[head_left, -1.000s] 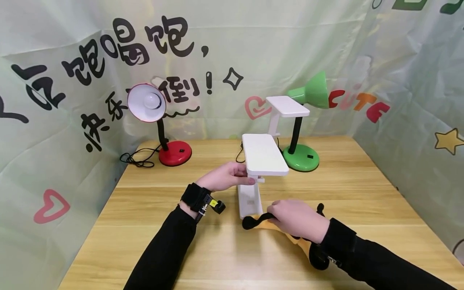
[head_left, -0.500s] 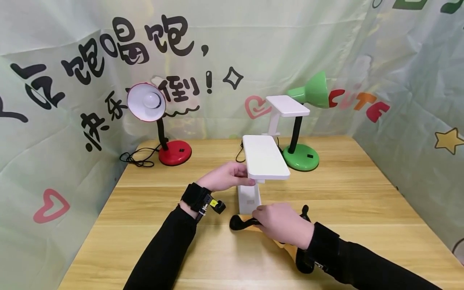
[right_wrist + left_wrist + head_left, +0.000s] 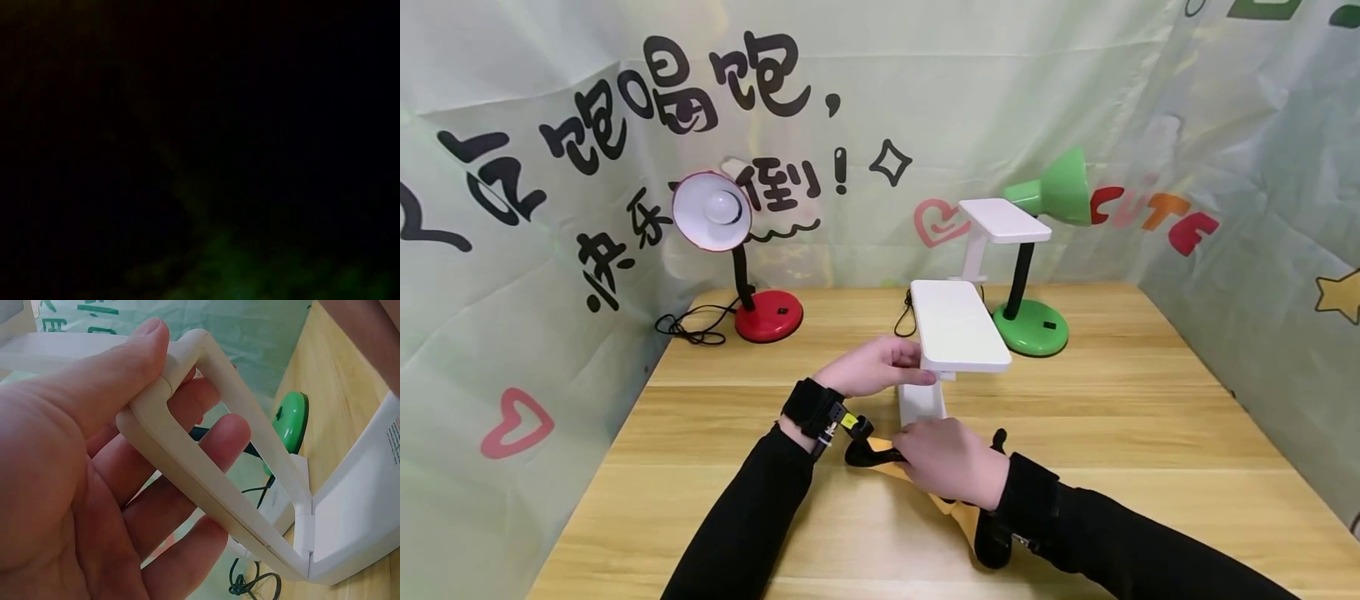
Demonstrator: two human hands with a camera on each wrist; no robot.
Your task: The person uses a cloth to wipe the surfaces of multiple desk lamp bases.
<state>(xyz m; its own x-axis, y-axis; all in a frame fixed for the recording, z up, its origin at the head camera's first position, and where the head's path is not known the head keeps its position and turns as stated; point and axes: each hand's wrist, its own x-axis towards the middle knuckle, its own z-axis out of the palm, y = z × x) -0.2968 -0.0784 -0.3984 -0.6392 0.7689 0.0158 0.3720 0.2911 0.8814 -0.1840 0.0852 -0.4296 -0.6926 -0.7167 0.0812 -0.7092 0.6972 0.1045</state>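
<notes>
A white folding desk lamp [image 3: 961,327] stands mid-table, its flat head raised over its base. In the head view my left hand [image 3: 876,367] holds the lamp just under the head. The left wrist view shows this hand's [image 3: 94,444] thumb on the white hinged arm [image 3: 187,453] and its fingers behind and through the frame. My right hand [image 3: 951,462] grips a soft orange-and-black cloth-like item [image 3: 992,542] with rounded black ends, close to the front of the lamp base [image 3: 921,402]. Its fingertips are hidden. The right wrist view is almost black.
A red lamp [image 3: 769,317] with a coiled black cord [image 3: 692,327] stands at the back left. Behind the held lamp are a green lamp [image 3: 1032,329] and another white lamp [image 3: 1003,221]. Printed cloth [image 3: 850,92] hangs around the wooden table [image 3: 1150,400].
My right hand has moved left with the orange-and-black item, now in front of the lamp base. The lamp head tilted down slightly early on. My left hand keeps its hold on the lamp.
</notes>
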